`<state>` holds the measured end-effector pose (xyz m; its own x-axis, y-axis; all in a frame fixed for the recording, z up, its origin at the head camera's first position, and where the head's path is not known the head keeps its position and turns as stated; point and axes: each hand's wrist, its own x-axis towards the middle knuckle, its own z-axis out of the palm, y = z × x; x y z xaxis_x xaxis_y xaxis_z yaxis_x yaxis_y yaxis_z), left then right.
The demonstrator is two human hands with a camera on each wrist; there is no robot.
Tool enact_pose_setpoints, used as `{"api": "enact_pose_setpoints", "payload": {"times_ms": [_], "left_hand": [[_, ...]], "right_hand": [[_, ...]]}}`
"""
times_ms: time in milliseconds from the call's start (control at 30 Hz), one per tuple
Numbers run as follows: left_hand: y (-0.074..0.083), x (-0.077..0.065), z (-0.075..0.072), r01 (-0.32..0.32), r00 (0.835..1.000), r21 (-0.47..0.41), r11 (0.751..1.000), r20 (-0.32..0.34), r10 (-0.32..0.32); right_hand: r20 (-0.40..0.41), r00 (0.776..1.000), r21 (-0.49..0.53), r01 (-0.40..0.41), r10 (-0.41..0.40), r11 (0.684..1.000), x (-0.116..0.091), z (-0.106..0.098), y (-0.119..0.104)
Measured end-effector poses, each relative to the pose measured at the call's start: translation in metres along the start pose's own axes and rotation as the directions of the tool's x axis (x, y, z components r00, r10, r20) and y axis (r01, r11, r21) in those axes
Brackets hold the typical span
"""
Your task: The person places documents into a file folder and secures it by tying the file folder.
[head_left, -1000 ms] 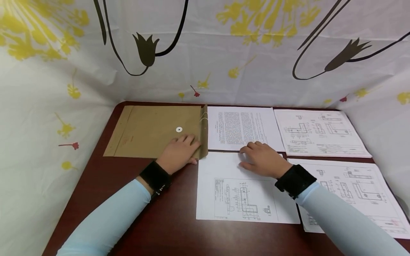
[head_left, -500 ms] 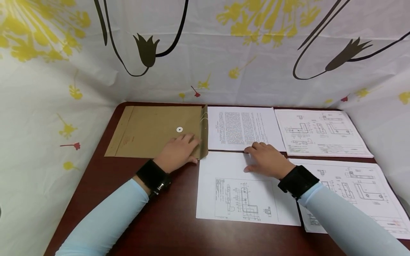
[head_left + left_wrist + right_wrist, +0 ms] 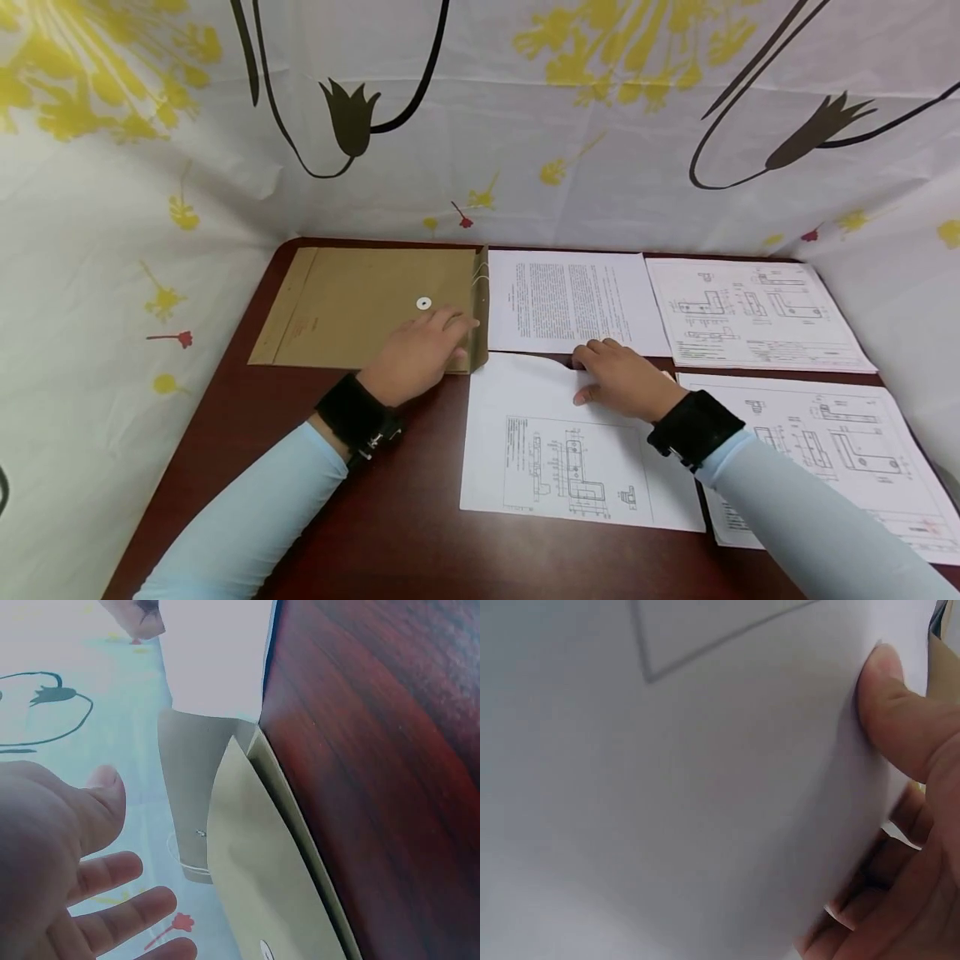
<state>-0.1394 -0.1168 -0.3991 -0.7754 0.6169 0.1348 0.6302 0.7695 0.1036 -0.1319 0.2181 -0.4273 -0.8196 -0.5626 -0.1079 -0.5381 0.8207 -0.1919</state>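
A brown paper document envelope (image 3: 360,292) with a white button disc and a string lies at the back left, its flap unfolded to the right. My left hand (image 3: 416,350) is over its right part; the left wrist view shows the fingers spread and holding nothing, beside the envelope's slightly gaping mouth (image 3: 259,757). My right hand (image 3: 618,379) pinches the far edge of a technical drawing sheet (image 3: 517,467) between thumb and fingers. That edge is bent up a little, and in the right wrist view the paper (image 3: 705,787) fills most of the frame.
Behind the drawing sheet lies a page of printed text (image 3: 562,292). Two more drawings lie on the right, one at the back (image 3: 765,342) and one nearer (image 3: 855,417). The dark red table (image 3: 390,533) meets a patterned white curtain (image 3: 450,150) behind and at the sides.
My right hand has taken hold of the drawing sheet's far edge, which has lifted and curled. My left hand's thumb has drawn in from the envelope's near edge.
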Motion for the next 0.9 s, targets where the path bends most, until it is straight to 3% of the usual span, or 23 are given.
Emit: {"api": "enact_pose_setpoints", "payload": {"times_ms": [333,600,900], "left_hand": [[0.001,0.001,0.003,0.044,0.998,-0.083,0.996,0.056,-0.039],[0.002,-0.001,0.001,0.07,0.996,-0.138,0.988,0.064,-0.061],[-0.001,-0.004,0.003,0.084,0.996,-0.198,0.977,0.04,-0.077]], "right_hand": [[0.132,0.986,0.162,-0.127,0.106,0.979,-0.001,-0.004,-0.005],[0.105,0.995,0.197,-0.02,-0.001,0.98,-0.006,-0.009,0.009],[0.105,0.994,0.377,-0.016,-0.026,0.926,-0.016,-0.023,0.019]]}}
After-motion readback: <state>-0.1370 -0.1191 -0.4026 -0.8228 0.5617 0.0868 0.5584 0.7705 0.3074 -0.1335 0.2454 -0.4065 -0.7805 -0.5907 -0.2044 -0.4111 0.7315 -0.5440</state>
